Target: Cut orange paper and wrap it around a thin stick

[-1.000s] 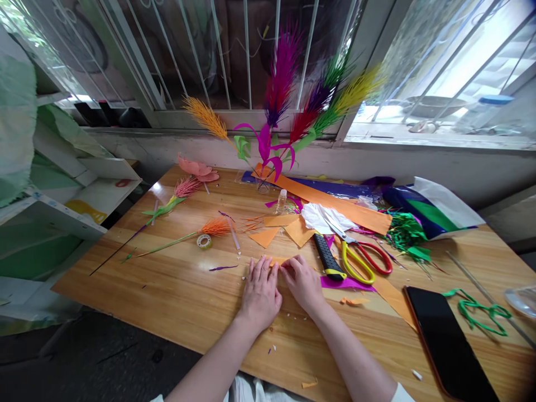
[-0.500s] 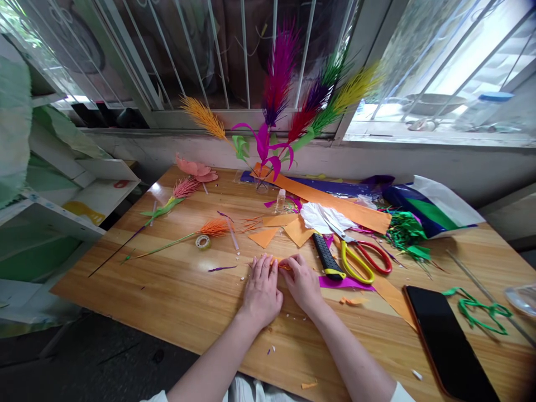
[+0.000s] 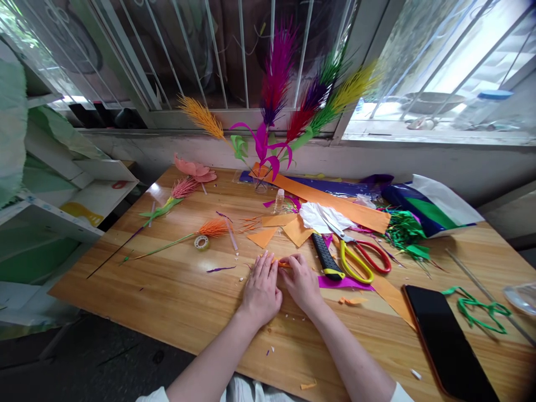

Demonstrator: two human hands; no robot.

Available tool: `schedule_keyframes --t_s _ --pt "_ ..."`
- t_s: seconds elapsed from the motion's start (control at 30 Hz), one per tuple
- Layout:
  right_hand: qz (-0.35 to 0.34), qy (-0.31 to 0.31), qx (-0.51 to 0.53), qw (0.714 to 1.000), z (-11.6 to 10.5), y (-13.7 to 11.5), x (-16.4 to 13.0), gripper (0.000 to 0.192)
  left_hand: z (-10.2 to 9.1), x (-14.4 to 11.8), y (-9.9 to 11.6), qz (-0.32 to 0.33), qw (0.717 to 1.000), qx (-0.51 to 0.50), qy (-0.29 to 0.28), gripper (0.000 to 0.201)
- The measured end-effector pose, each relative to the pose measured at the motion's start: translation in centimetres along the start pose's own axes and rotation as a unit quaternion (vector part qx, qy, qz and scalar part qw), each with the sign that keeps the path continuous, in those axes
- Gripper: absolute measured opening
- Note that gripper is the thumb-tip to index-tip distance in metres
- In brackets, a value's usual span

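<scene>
My left hand (image 3: 262, 289) lies on the wooden table with its fingers stretched forward and pressed down. Its fingertips rest at the near end of a small rolled or folded strip of orange paper (image 3: 285, 264). Beside it, my right hand (image 3: 302, 285) has bent fingers closed on that same strip from the right. Most of the strip is hidden under the fingers. Just right of my right hand are a box cutter with a black and yellow handle (image 3: 326, 258) and scissors with yellow and red handles (image 3: 355, 261), on magenta paper (image 3: 345, 283).
Orange paper pieces (image 3: 298, 230) and white crumpled paper (image 3: 322, 218) lie ahead. A small bottle (image 3: 278, 201), a tape roll (image 3: 201, 242) and an orange tassel flower (image 3: 213, 228) stand or lie beyond my hands. A phone (image 3: 450, 343) is at right; colourful plumes (image 3: 278, 78) rise at the back.
My hands stay almost in place, with only slight finger movement at the orange strip. The whole view has shifted a little.
</scene>
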State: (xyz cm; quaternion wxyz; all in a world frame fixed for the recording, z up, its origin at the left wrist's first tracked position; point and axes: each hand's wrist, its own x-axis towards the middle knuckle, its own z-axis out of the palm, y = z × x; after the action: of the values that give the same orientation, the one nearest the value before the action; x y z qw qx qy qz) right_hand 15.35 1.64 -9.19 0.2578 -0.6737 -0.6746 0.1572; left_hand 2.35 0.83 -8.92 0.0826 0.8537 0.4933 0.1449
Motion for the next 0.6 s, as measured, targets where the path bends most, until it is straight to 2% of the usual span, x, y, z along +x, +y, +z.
schedule_keyframes --t_s 0.4,0.6 --pt "0.006 -0.001 -0.007 1.000 -0.01 -0.13 0.02 0.015 0.05 -0.02 -0.21 0.006 1.000 0.012 0.013 0.059" --pt "0.013 0.030 -0.036 0.999 -0.14 -0.36 -0.29 0.018 0.03 0.41 -0.14 -0.007 1.000 0.014 -0.004 0.061"
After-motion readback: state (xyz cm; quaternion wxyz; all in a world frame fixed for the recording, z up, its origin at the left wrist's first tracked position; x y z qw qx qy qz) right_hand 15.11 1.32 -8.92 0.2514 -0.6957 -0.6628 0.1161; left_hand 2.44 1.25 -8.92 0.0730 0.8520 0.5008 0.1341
